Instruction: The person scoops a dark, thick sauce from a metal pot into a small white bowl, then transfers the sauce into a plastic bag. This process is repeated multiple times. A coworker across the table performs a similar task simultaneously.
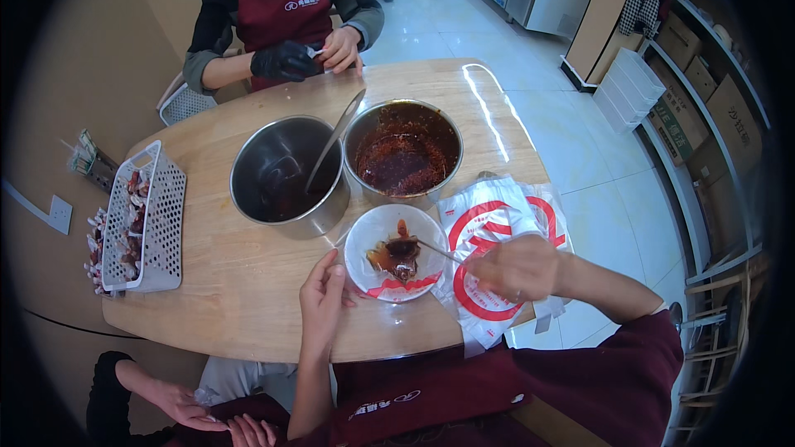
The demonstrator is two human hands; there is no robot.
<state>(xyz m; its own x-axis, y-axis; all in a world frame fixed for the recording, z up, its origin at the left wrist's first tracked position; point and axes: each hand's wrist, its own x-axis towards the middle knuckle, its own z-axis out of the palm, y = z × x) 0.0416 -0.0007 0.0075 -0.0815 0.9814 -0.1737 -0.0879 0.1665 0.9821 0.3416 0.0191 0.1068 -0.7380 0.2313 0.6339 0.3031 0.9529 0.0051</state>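
Observation:
A white bowl (353,248) lined with a clear plastic bag stands near the front of the table. Dark brown sauce with reddish oil (400,257) lies in the bag, and red print shows through at the front. My left hand (326,298) rests against the bowl's left side, fingers apart, some partly hidden. In my right hand (518,267) is the thin handle of a metal spoon (440,249), whose far end reaches into the sauce. Under that hand lies a stack of white plastic bags (481,198) with red print.
Behind the bowl stand a steel pot (248,198) with a ladle (338,136) and a steel pot of red chilli oil (404,158). A white basket (164,230) holds wrapped pieces at left. One co-worker (286,18) sits opposite; another's hands (186,406) show at lower left.

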